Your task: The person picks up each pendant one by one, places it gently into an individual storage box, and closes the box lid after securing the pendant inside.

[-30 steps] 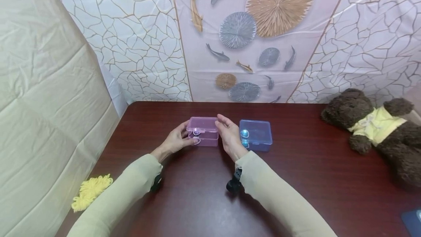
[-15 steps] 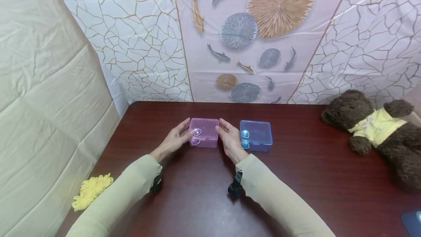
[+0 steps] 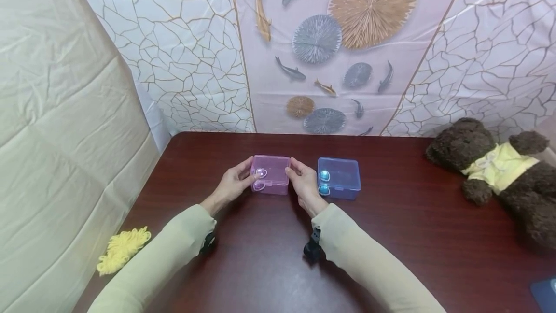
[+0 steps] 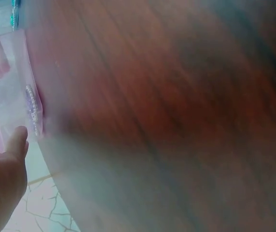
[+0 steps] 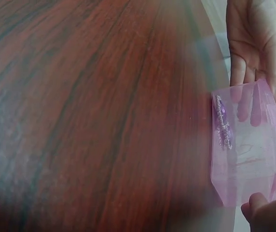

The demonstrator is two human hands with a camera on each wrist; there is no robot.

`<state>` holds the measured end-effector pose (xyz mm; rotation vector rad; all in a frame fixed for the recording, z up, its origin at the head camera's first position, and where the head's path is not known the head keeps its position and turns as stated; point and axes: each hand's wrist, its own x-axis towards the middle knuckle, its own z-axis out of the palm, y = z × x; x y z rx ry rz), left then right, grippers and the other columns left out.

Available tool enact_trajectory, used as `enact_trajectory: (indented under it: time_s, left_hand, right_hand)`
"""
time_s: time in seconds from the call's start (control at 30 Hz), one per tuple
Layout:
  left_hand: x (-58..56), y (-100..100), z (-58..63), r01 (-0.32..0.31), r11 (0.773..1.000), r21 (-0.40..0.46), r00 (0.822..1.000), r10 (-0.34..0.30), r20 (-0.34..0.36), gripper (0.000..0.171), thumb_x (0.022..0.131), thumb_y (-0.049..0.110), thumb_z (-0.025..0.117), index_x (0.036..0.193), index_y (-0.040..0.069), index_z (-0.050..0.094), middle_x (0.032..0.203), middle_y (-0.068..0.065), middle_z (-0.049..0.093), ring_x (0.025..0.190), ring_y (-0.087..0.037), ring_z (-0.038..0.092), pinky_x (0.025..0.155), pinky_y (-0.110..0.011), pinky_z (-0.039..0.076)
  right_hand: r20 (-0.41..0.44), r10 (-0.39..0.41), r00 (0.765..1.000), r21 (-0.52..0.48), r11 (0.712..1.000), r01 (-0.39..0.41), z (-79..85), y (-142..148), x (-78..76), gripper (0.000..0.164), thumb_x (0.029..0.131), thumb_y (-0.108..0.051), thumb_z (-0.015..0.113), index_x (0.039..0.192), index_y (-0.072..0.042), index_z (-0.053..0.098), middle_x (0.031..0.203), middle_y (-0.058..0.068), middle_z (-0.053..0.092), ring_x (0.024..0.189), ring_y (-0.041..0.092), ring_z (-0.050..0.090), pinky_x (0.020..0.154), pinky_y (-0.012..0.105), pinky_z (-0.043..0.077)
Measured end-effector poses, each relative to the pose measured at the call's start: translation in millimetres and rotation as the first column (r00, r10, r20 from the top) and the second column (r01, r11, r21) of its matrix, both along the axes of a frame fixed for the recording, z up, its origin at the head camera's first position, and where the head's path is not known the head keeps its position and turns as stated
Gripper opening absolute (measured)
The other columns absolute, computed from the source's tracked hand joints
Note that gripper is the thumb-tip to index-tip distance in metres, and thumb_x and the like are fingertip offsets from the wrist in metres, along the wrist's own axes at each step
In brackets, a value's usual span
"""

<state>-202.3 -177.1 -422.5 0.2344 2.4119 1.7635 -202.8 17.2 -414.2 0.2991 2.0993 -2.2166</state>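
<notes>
A clear pink plastic box (image 3: 278, 170) stands on the table with its lid down. At its left end lies a purple gem piece (image 3: 261, 173) with a beaded edge; whether a second one lies inside or it shows twice, I cannot tell. My left hand (image 3: 230, 183) holds the box's left end, thumb near the front corner and fingers along the side. The right hand (image 3: 305, 185) grips the opposite end, its thumb at the lid's edge. Just right of that hand sits a clear blue box (image 3: 340, 175), lid down, with a blue gem piece (image 3: 324, 175) showing at its left end.
A brown teddy bear (image 3: 460, 153) in a yellow top lies at the right of the dark wooden table (image 3: 260, 255). Yellow yarn (image 3: 123, 250) lies by the left edge. A dark blue object (image 3: 544, 293) is cut off at bottom right. Patterned cloth hangs behind.
The pink box's raised lid has come down. My left thumb has shifted up from the front wall toward the lid's front corner. The blue box has stayed in place.
</notes>
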Motion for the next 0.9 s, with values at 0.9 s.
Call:
enact_trajectory:
  time_s: [0.9]
  left_hand:
    - [1.4,1,22.8,-0.035,0.901,-0.432,0.995,-0.009,-0.099,0.070,0.091,0.024,0.063,0.145,-0.003,0.029,0.143,-0.020,0.041,0.129,-0.030,0.045,0.107,-0.041,0.039]
  right_hand:
    - [-0.101,0.130,0.986,0.187,0.976,-0.110,13.1,5,2.3,0.046,0.095,-0.005,0.052,0.138,0.005,0.041,0.141,0.021,0.044,0.132,0.030,0.041,0.110,0.038,0.036]
